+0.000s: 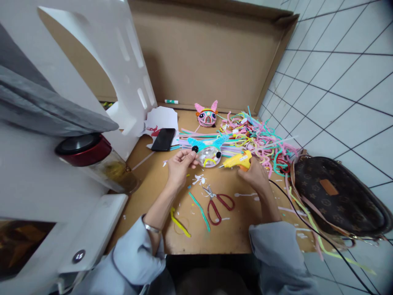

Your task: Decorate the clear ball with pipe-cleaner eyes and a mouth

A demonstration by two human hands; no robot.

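Observation:
My left hand [181,166] is closed at the left edge of a round, see-through craft animal head [209,157] with fuzzy blue ears and black round pieces at its sides. My right hand [255,175] grips a yellow hot glue gun [236,160], its nozzle pointing left, close to the head's lower right edge. Below the hands lie red-handled scissors [218,201], a green pipe cleaner [200,211] and a yellow pipe cleaner [179,223]. Behind the head stands a finished-looking pink animal head [206,116] with ears and large eyes.
A tangle of coloured pipe cleaners [258,137] covers the back right. A phone [163,139] lies on white paper [161,119] at the left. A red-lidded jar [104,164] stands far left, and a brown patterned bag [340,192] far right. The glue gun's black cord [302,219] runs toward the lower right.

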